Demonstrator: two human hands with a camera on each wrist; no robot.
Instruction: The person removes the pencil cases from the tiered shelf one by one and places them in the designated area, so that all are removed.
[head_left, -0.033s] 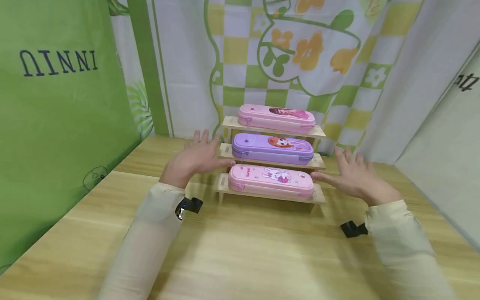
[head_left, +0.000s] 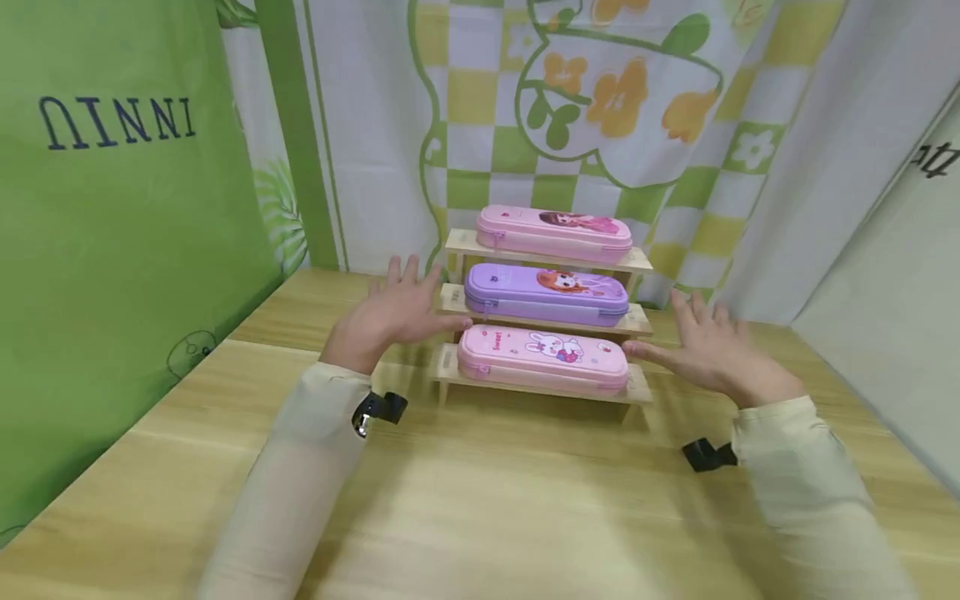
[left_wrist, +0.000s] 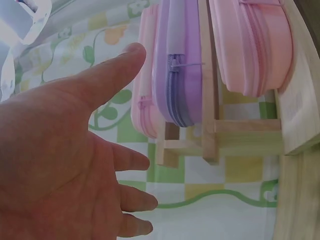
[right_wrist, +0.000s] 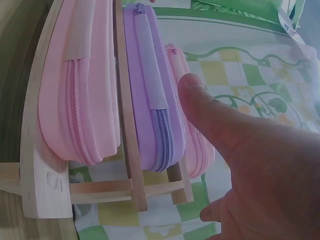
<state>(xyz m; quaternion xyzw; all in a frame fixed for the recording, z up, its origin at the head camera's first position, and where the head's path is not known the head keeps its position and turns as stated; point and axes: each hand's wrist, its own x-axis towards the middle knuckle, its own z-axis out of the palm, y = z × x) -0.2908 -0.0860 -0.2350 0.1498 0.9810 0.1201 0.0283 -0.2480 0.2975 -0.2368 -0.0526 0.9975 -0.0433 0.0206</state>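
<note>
Three zippered pencil cases lie on a stepped wooden stand (head_left: 446,367), one per step. On the lowest is a pink rabbit pencil case (head_left: 510,346); a purple pencil case (head_left: 506,285) lies on the middle one. The top step bears a pink pencil case (head_left: 525,227) with a girl picture. My left hand (head_left: 390,315) is spread beside the stand's left side, palm bare in the left wrist view. To the right, my right hand (head_left: 716,346) is spread likewise, thumb towards the rabbit case's end. Both wrist views show the thumbs apart from the cases.
The stand is on a wood-grain table (head_left: 480,500). Behind it hangs a checked, flowered curtain (head_left: 468,146). A green cloth (head_left: 135,225) borders the left side, and a whitish panel (head_left: 885,292) borders the right. Black straps with small devices are on both wrists.
</note>
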